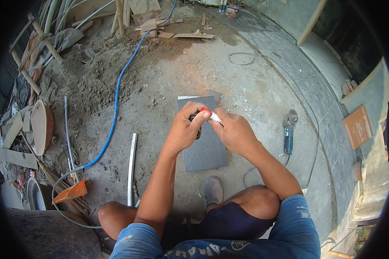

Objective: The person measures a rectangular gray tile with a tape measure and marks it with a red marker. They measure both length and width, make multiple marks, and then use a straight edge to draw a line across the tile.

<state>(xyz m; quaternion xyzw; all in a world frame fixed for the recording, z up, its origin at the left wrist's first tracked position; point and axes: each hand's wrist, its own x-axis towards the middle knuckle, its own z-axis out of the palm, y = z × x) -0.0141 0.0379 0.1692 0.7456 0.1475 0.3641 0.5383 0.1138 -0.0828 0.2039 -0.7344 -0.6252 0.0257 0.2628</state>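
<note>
Over a dark grey rectangular tile (206, 151) on the ground, both my hands meet at a white marker pen (215, 117) with a red end. My left hand (186, 129) is closed, its thumb and fingers pinching the red end (206, 111). A dark object with a shiny edge (198, 127) is also tucked in that palm, mostly hidden, so I cannot make out its kind. My right hand (234, 131) grips the white barrel, fingers closed around it. A smaller grey tile piece (213, 94) lies by the tile's far edge.
An angle grinder (288, 140) with its cord lies to the right. Left of me are a pale metal bar (132, 168), a blue hose (117, 97), an orange dustpan (71, 191) and a broom (67, 185). Wood scraps (149, 26) sit beyond the rough soil.
</note>
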